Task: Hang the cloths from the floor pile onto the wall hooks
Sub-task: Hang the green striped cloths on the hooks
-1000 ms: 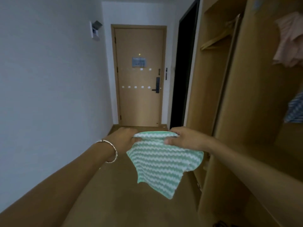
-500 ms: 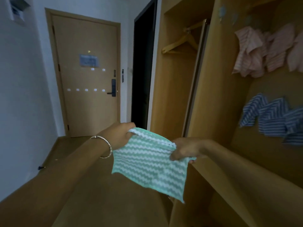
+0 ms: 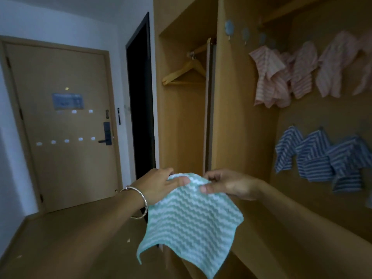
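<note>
Since half a second earlier, both hands had drawn closer together along the top edge of the green cloth [image 3: 191,222], and the view had swung further toward the hook wall. That cloth hung in mid-air in front of the wardrobe, its lower corner dangling free. The left hand [image 3: 161,184] pinched the edge, thumb laid over the fabric; the right hand [image 3: 227,184] pinched it just beside. To hang it well, the person would likely need to gather one corner or loop and lift it to the wall hooks [image 3: 229,29] that appeared bare, left of the pink cloths [image 3: 269,77]. Blue cloths [image 3: 314,158] filled the row beneath. Whether the cloth had a loop could not be told.
</note>
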`<state>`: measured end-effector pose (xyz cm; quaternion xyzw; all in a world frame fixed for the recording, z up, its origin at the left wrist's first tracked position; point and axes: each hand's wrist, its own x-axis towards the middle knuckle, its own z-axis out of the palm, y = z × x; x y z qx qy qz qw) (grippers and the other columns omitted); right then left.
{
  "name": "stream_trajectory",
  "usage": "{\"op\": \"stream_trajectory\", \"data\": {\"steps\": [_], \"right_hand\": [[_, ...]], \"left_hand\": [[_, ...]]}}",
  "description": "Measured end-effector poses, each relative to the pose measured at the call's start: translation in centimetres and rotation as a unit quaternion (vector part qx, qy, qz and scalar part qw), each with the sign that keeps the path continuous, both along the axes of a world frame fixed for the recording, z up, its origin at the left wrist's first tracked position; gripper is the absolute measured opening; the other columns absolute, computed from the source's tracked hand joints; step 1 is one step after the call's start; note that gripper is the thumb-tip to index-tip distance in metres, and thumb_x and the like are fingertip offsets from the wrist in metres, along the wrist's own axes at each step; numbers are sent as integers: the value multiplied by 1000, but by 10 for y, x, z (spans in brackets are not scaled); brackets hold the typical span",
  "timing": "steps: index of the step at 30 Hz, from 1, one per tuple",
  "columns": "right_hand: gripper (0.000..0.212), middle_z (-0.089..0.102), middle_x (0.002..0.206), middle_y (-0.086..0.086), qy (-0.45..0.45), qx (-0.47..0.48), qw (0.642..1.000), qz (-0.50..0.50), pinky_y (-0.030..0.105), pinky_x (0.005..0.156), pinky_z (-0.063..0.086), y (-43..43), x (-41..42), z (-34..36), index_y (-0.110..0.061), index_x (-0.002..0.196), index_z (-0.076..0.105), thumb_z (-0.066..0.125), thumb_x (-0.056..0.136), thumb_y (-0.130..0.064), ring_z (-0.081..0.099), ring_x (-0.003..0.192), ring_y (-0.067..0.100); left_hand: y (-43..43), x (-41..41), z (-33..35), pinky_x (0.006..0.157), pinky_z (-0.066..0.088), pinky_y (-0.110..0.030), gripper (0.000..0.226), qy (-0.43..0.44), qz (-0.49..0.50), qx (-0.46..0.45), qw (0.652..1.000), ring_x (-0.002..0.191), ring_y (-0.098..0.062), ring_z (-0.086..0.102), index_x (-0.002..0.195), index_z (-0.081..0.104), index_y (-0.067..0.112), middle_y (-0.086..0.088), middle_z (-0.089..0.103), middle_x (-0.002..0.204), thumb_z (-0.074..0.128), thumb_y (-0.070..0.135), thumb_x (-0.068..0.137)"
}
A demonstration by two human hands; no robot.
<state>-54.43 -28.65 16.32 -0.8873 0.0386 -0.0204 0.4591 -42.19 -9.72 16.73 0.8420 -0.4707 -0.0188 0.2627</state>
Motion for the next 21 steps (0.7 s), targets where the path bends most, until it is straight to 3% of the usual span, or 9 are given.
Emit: {"op": "stream_trajectory", "data": {"steps": [3, 5, 9, 13, 17, 21], "right_hand": [[40, 57, 79, 7, -91, 25, 995, -12, 29, 63, 40, -31, 24, 20, -7, 87, 63, 73, 78, -45, 52, 71, 18], [45, 55, 76, 8, -138, 37, 990, -18, 26, 59, 39, -57, 37, 35, -5, 89, 63, 70, 80, -48, 50, 66, 18], [24, 58, 70, 2, -199, 40, 977, -64, 20, 55, 41, -127, 57, 73, -12, 82, 65, 63, 89, -35, 51, 58, 9], [21, 62, 63, -13, -258, -13, 960, -106, 18, 57, 42, -195, 72, 118, -22, 75, 67, 61, 91, -35, 54, 58, 1], [24, 59, 65, -13, -322, -49, 936, -134, 23, 64, 40, -236, 96, 155, -24, 73, 62, 54, 95, -22, 52, 62, 2], [17, 66, 88, -8, -354, -105, 915, -161, 24, 73, 47, -270, 106, 181, -27, 93, 62, 47, 99, -23, 61, 79, 6]], "left_hand": [[-38, 14, 17, 55, 36, -27, 56, -34, 27, -1, 999, 59, -12, 50, 78, 47, 19, 1, 53, 70, 27, 71, 81], [-71, 27, 32, 54, 35, -30, 47, -85, 39, -12, 996, 58, -14, 50, 85, 47, 18, 1, 53, 68, 33, 63, 90], [-151, 51, 66, 55, 38, -31, 24, -144, 35, -58, 987, 68, -22, 57, 93, 45, 20, 1, 56, 75, 43, 44, 95], [-230, 59, 116, 57, 39, -31, 13, -180, -5, -126, 976, 85, -30, 60, 101, 48, 19, -6, 61, 90, 46, 31, 96], [-282, 64, 170, 68, 44, -38, 25, -241, -39, -160, 956, 83, -28, 58, 95, 52, 14, -9, 62, 82, 49, 39, 94], [-318, 77, 203, 64, 45, -36, 27, -349, -19, -143, 926, 78, -24, 57, 92, 49, 23, 0, 55, 77, 40, 48, 95]]}}
